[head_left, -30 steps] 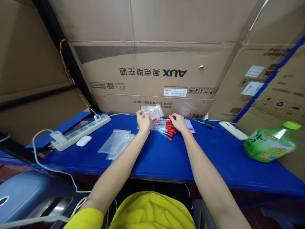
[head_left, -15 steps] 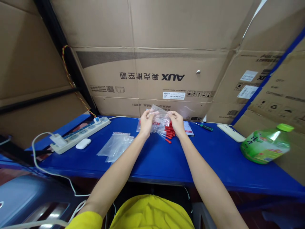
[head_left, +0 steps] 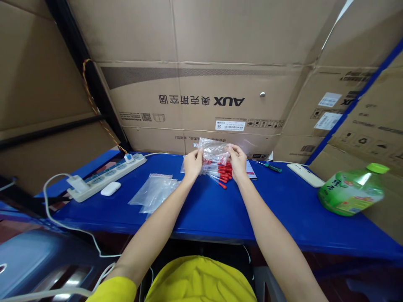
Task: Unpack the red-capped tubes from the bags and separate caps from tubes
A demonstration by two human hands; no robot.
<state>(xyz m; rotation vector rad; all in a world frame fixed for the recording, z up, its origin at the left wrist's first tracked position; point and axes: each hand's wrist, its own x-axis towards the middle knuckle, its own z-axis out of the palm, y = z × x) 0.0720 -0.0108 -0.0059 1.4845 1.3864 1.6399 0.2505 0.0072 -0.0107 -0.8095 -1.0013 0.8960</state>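
Note:
A clear plastic bag is stretched between my two hands above the blue table. My left hand pinches its left side and my right hand pinches its right side, fingers closed on the film. Just under the bag lies a bunch of thin pieces with red ends; their pale, slender shafts point left, and the bag partly hides them. To the left, several flat clear zip bags lie in a loose, overlapping stack near my left forearm.
On the left are a white power strip and a white earphone case. A phone and a green screwdriver lie right of my hands. Farther right are a white power bank and a green bottle. Cardboard walls the back.
My right hand has moved slightly right, and the bag is now spread flatter and wider between both hands. The things on the table have stayed in place.

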